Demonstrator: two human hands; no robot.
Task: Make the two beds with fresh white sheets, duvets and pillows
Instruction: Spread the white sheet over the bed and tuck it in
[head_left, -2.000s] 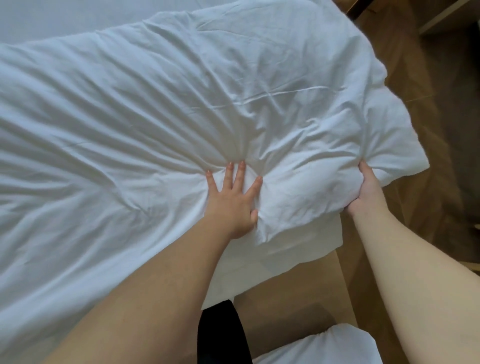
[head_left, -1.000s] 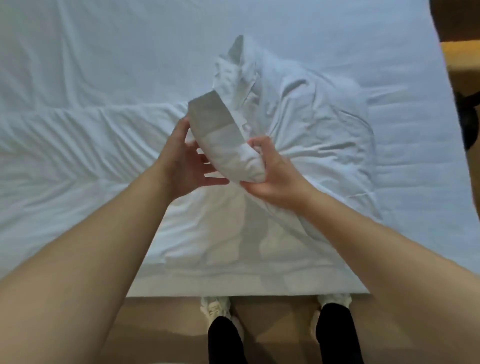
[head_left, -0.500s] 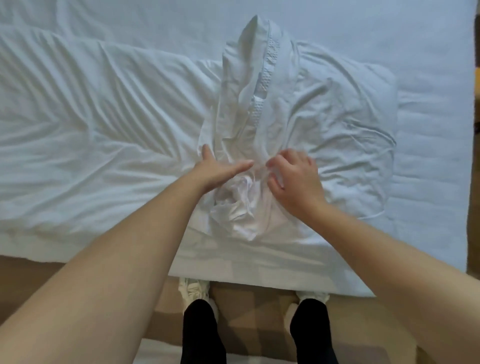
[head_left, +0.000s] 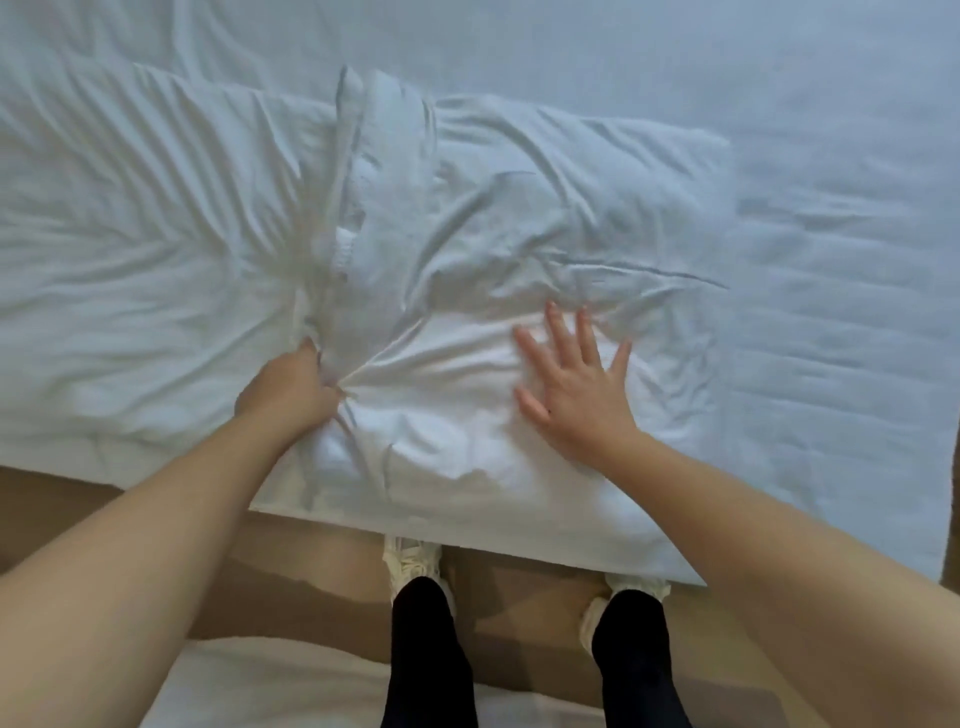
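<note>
A white pillow in its case (head_left: 571, 218) lies on the bed's white sheet (head_left: 831, 156), near the front edge. A second crumpled white pillow or duvet part (head_left: 145, 249) lies to its left. My left hand (head_left: 291, 389) grips a bunched fold of the pillowcase fabric at the pillow's left end, fingers curled into the cloth. My right hand (head_left: 576, 389) rests flat on the pillow with fingers spread. The open end of the case hangs over the bed edge (head_left: 467, 535).
The wooden floor (head_left: 311, 571) runs between this bed and another white bedding piece (head_left: 270, 686) at the bottom edge. My legs in black trousers and white shoes (head_left: 415, 566) stand against the bed edge. Floor also shows at the far right.
The raised flap of the case has been laid down. My right hand moved right and spread flat on the pillow. My left hand closed on the bunched fabric.
</note>
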